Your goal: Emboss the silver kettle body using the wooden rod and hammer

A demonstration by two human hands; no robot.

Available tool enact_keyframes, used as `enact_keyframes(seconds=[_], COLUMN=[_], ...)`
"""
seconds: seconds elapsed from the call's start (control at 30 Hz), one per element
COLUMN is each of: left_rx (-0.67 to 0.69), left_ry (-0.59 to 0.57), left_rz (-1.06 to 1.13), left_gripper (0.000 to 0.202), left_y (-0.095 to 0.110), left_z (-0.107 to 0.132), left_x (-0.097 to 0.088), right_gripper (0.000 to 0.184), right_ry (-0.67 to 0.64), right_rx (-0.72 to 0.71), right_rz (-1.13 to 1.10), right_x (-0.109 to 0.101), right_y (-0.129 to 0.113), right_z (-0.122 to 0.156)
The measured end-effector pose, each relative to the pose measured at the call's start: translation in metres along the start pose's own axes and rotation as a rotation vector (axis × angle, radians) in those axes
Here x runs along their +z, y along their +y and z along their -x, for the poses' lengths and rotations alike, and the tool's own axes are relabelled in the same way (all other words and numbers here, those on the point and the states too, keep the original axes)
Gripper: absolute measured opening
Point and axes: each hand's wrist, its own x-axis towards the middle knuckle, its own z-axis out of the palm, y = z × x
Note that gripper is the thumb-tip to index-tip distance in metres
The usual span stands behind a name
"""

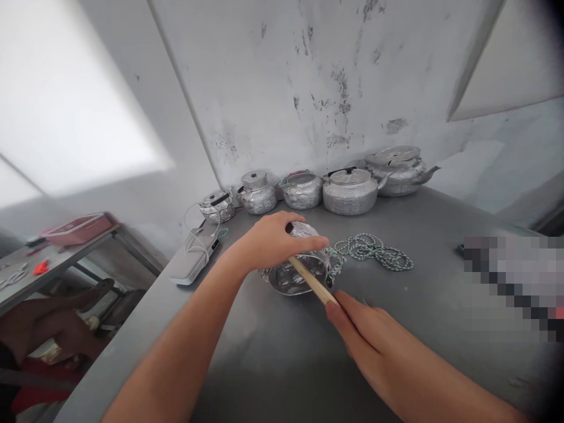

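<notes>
A dented silvery metal kettle (304, 276) lies tipped on the table, its wide opening facing me. My left hand (275, 241) grips it from above, thumb stretched along its upper side and the other fingers partly hidden behind. In my right hand (361, 323) is a wooden stick (311, 279), held in closed fingers. The stick slants up and left across the kettle's opening; its far end is hidden near my left thumb. Green and white cord (337, 261) hangs at the kettle's right side, and a looped bundle of similar cord (374, 249) lies just beyond.
Several metal kettles line the wall, among them a large spouted one (399, 170) and a lidded one (350, 194). A grey case (194, 258) with a white cable lies at the table's left edge. A lower side table holds a pink basket (79, 229). Someone's legs (57, 323) show below it.
</notes>
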Motion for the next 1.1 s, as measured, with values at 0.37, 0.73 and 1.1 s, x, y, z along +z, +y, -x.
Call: enact_keyframes(seconds=[0.37, 0.73, 1.1], left_rx=[0.005, 0.016, 0.011], left_ry=[-0.002, -0.001, 0.003], left_rz=[0.002, 0.006, 0.006], left_gripper=[0.077, 0.079, 0.079], left_y=[0.000, -0.002, -0.002], left_z=[0.000, -0.001, 0.000], left_x=[0.000, 0.001, 0.001], right_gripper=[0.035, 0.035, 0.037], right_ry=[-0.031, 0.014, 0.032], right_rx=[-0.002, -0.007, -0.005], right_rz=[0.047, 0.016, -0.011], right_x=[-0.006, -0.004, -0.004], right_y=[-0.012, -0.006, -0.008], right_z=[-0.004, -0.003, -0.002])
